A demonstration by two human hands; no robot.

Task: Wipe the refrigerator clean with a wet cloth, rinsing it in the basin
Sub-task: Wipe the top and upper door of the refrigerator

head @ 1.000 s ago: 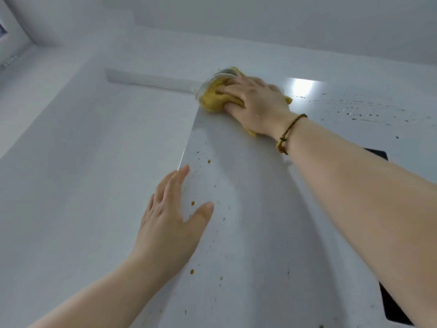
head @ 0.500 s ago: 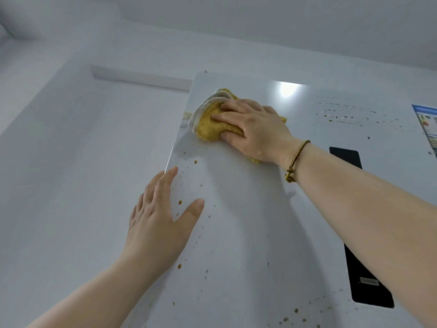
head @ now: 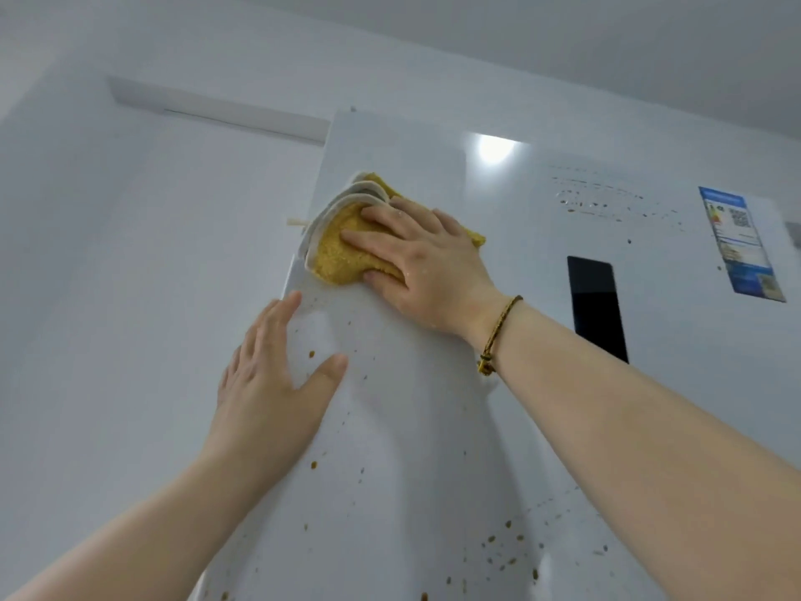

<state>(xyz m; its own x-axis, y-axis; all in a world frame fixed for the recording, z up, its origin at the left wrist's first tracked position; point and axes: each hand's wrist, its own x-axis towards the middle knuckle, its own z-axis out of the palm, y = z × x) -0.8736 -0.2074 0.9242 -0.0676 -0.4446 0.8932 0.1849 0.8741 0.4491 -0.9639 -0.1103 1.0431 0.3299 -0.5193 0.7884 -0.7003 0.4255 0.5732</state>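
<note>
The right hand's fingers [head: 368, 241] lie straight and a little spread on a folded yellow cloth [head: 336, 258], pressing it flat against the refrigerator [head: 411, 427] door. The thumb runs along the cloth's lower edge, at about five o'clock from its middle. The cloth has white edging (its folded layers fan out on the side toward nine o'clock). It sits high on the door, at about eleven o'clock from the centre of view, and reaches the door's left edge. Behind the fingers the right hand [head: 429, 271] is flat, and a braided cord bracelet [head: 498, 336] circles the wrist, with the bare forearm running off toward four o'clock.

The left hand's fingers [head: 277, 327] are straight and close together, pointing to twelve o'clock, with the thumb spread wide toward two o'clock. The left hand [head: 268, 383] lies open against the door's left edge, at seven o'clock from the cloth and apart from it, holding nothing.

Brown spots [head: 311, 354] dot the door below the cloth, thickest toward five o'clock near the lower frame edge. At three o'clock from the right hand sit a black panel [head: 596, 308] and, farther out, a blue label [head: 741, 245]. A white wall [head: 108, 297] fills the side at nine o'clock.
</note>
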